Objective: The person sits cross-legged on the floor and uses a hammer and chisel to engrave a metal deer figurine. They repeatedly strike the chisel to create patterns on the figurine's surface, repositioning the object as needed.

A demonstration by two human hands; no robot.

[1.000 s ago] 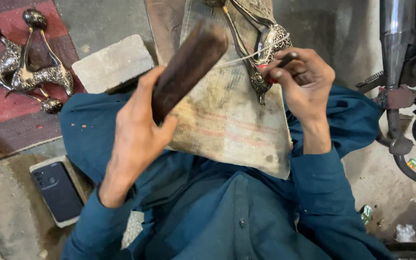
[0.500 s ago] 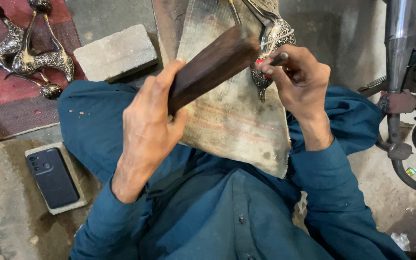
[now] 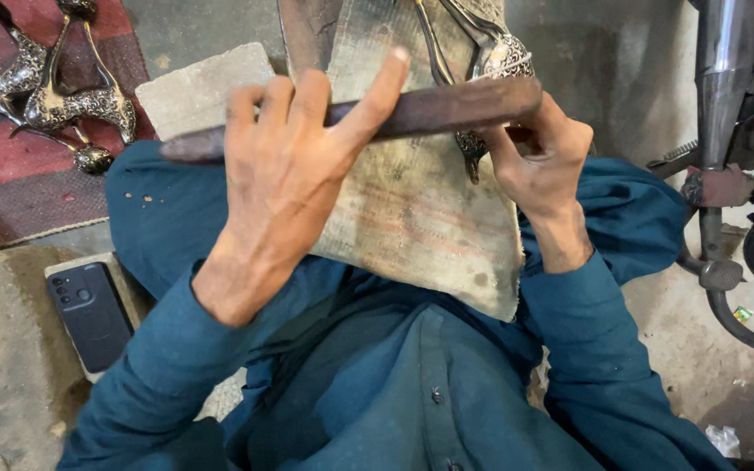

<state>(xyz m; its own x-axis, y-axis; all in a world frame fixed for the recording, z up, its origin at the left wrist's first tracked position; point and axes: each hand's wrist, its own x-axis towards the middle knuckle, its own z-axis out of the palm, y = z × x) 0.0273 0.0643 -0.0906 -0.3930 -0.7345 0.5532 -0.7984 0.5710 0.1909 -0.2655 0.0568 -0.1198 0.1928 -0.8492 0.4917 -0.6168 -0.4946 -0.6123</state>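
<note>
Left hand point(image 3: 294, 179) is wrapped around a long dark wooden bar point(image 3: 412, 113), held level across a worn sackcloth-covered board point(image 3: 421, 209) on the lap. Right hand point(image 3: 538, 170) pinches an ornate engraved metal piece point(image 3: 495, 65) beneath the bar's three o'clock end. At nine o'clock, a grey stone block point(image 3: 194, 83); at eight, a black phone point(image 3: 89, 314) on the floor.

My left hand point(image 3: 285, 170) holds a long, dark, worn bar point(image 3: 429, 109) nearly level; it crosses an ornate silver piece point(image 3: 503, 61) pinched by my right hand point(image 3: 538, 166), upright on a stained cloth point(image 3: 421, 209) over my lap.
</note>
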